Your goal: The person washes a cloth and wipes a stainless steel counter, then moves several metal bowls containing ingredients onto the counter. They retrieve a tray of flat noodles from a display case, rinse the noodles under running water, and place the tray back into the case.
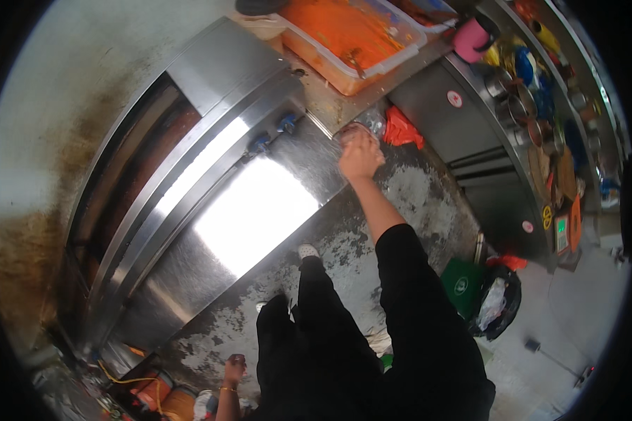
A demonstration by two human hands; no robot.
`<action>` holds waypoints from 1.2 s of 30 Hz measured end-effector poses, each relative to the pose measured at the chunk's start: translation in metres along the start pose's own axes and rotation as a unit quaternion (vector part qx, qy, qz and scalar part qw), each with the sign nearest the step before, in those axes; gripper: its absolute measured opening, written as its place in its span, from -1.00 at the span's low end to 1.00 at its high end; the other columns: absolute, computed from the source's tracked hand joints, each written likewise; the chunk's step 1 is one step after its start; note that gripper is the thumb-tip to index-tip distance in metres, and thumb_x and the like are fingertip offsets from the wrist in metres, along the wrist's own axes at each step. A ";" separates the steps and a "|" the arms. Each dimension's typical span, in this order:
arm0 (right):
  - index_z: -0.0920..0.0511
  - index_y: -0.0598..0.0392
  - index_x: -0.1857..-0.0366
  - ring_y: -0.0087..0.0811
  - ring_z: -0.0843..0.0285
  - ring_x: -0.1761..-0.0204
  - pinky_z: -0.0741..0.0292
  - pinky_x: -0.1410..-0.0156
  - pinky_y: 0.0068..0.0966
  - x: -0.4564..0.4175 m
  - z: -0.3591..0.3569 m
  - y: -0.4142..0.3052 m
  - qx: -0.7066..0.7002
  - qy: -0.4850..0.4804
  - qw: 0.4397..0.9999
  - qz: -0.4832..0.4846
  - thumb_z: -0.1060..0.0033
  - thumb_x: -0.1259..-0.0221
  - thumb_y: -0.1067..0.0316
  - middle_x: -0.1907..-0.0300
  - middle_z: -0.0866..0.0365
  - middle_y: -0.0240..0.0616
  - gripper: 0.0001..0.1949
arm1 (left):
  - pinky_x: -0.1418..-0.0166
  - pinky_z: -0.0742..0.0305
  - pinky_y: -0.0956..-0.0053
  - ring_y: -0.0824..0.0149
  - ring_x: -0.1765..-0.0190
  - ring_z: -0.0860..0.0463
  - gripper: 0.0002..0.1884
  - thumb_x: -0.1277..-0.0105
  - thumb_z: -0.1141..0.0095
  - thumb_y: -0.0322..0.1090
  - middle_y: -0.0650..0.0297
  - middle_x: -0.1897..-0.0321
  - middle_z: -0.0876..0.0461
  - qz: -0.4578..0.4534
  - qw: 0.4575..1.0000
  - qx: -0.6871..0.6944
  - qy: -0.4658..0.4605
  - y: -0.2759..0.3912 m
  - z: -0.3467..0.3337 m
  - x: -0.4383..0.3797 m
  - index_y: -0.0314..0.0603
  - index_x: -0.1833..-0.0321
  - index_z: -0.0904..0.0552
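With its black sleeve pushed up, my right arm stretches forward, and my right hand (361, 155) is curled over a reddish round item in clear plastic (354, 130) at the counter's corner. The item is blurred and partly covered by the fingers. Just beyond it lie a clear plastic bag (374, 121) and a red plastic bag (402, 127). Low at the left, my left hand (235, 367), with a thin gold bracelet at the wrist, hangs over the floor near the stove's end. Its fingers look bent, but blur hides whether they hold anything.
A steel stove (189, 189) with blue knobs runs along the left. Beyond it stands a plastic tub of orange sauce (342, 37). At right are a steel refrigerated counter (453, 126), a pink pitcher (471, 42), pots, a digital scale (561, 234) and a green box (461, 287) on the floor.
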State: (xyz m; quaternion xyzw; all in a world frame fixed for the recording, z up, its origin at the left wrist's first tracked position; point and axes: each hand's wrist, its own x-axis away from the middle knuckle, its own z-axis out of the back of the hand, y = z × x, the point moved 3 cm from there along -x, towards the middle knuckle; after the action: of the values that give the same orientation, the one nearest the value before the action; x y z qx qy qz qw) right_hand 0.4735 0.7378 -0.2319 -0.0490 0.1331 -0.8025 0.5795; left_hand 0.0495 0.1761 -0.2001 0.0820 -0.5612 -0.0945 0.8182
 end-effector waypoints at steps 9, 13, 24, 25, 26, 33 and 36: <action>-0.40 0.34 -0.08 -0.04 -0.54 0.07 -0.46 -0.01 -0.15 0.090 -0.031 0.147 -0.448 -0.050 0.712 -0.539 -0.03 -0.08 0.18 -0.06 -0.45 0.06 -0.49 | 0.62 -0.46 0.52 0.44 0.64 -0.48 -0.85 -0.27 0.05 -0.36 0.23 0.63 -0.51 -0.003 0.988 0.151 0.021 -0.076 -0.039 0.022 -0.30 0.24 -0.52; -0.45 0.29 0.26 -0.06 -0.55 0.37 -0.49 0.42 -0.08 0.175 -0.049 0.194 -0.311 -0.233 0.724 -0.570 0.20 -0.28 0.13 0.16 -0.55 0.11 -0.64 | 0.62 -0.46 0.51 0.42 0.63 -0.48 -0.84 -0.29 0.07 -0.36 0.21 0.62 -0.51 0.021 0.971 0.231 0.059 -0.123 -0.058 0.030 -0.33 0.21 -0.50; -0.52 0.16 0.25 0.06 -0.55 0.11 -0.45 0.01 -0.25 0.370 -0.038 -0.080 -0.147 -0.384 0.866 0.284 -0.12 0.03 0.33 0.29 -0.60 0.09 -0.76 | 0.53 -0.45 0.52 0.43 0.60 -0.46 -0.86 -0.28 0.00 -0.29 0.28 0.55 -0.55 0.046 0.712 0.688 0.134 -0.293 -0.184 0.098 -0.19 0.23 -0.52; -0.52 0.17 0.27 0.08 -0.54 0.12 -0.45 0.02 -0.24 0.411 -0.025 -0.107 -0.162 -0.401 0.830 0.352 -0.12 0.02 0.33 0.30 -0.59 0.11 -0.77 | 0.50 -0.47 0.52 0.43 0.57 -0.47 -0.86 -0.27 -0.03 -0.27 0.30 0.53 -0.56 0.047 0.626 0.770 0.114 -0.310 -0.204 0.111 -0.14 0.22 -0.53; -0.51 0.18 0.30 0.08 -0.55 0.14 -0.45 0.04 -0.24 0.455 -0.013 -0.133 -0.184 -0.378 0.803 0.423 -0.13 0.02 0.33 0.32 -0.58 0.12 -0.79 | 0.48 -0.44 0.48 0.42 0.61 -0.42 -0.87 -0.25 0.01 -0.28 0.29 0.57 -0.53 0.060 0.507 0.857 0.075 -0.323 -0.219 0.117 -0.15 0.25 -0.50; -0.53 0.30 0.28 -0.44 -0.60 0.31 -0.52 0.21 -0.46 0.791 0.094 -0.216 -0.354 -0.643 0.429 0.527 0.03 -0.21 0.47 0.28 -0.66 -0.17 -0.86 | 0.22 -0.49 0.50 0.45 0.35 -0.46 -0.78 -0.34 0.08 -0.21 0.32 0.26 -0.58 -0.037 0.282 0.933 0.222 -0.385 -0.260 0.177 -0.11 0.08 -0.54; -0.50 0.30 0.00 -0.56 -0.46 0.07 -0.37 -0.12 -0.50 0.910 0.146 -0.220 -0.318 -0.656 0.357 0.584 -0.03 -0.27 0.44 0.08 -0.58 -0.30 -0.74 | 0.27 -0.49 0.53 0.48 0.41 -0.45 -0.83 -0.32 0.06 -0.27 0.32 0.28 -0.57 -0.096 0.199 0.936 0.273 -0.417 -0.250 0.212 -0.10 0.09 -0.51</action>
State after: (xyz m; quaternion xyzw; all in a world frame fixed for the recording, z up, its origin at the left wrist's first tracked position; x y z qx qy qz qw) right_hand 0.0111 -0.0793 -0.1013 -0.6506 -0.0492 0.1268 0.7471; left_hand 0.3319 -0.2734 -0.1981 0.8619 0.0307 0.4506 0.2305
